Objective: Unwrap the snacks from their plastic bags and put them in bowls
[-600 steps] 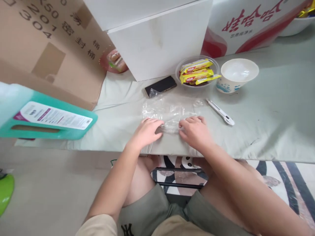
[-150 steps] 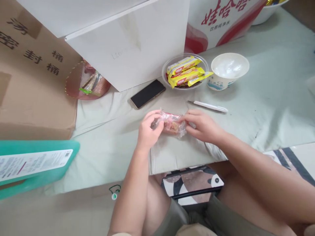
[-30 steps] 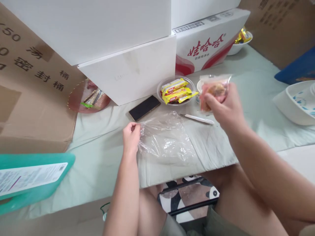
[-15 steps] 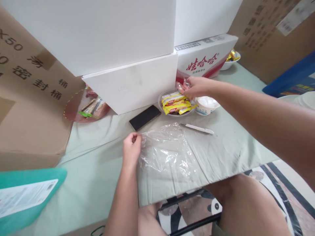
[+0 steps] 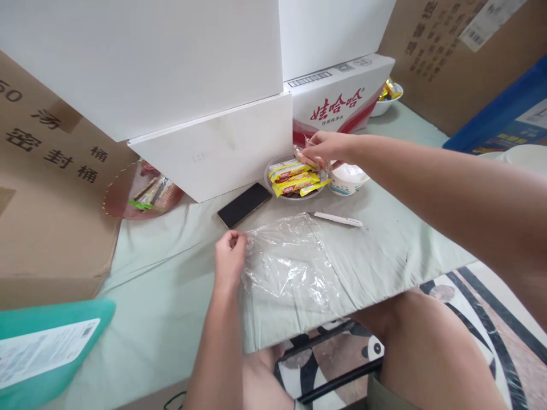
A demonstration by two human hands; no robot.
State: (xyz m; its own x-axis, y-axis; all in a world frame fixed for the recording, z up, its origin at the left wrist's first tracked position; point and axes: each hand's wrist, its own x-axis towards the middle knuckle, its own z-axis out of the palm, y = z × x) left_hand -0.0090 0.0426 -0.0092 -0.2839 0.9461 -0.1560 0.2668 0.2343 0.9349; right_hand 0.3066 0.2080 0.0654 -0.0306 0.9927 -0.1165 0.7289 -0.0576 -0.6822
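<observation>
My left hand (image 5: 231, 247) is closed in a pinch on the edge of a clear plastic bag (image 5: 290, 265), which lies crumpled and flat on the table. My right hand (image 5: 327, 148) reaches over the back right of a clear bowl (image 5: 268, 185), its fingers closed on a pinkish snack in clear wrapping (image 5: 302, 155). Whether it is one piece or more I cannot tell. Yellow snack packets (image 5: 294, 185) fill the front of that bowl. Just right of it stands a white paper tub (image 5: 345, 185) with white contents, partly under my right wrist.
On the pale green tablecloth lie a black phone (image 5: 244, 205) and a white pen-like cutter (image 5: 337, 219). White boxes (image 5: 213, 148) stand behind. A pink mesh basket (image 5: 117, 196) is at left, a teal packet (image 5: 51, 347) at front left, a white bowl (image 5: 384, 107) at back right.
My right hand has lowered slightly toward the bowl with the pinkish snack. The view has shifted a little; my left hand keeps its pinch on the bag.
</observation>
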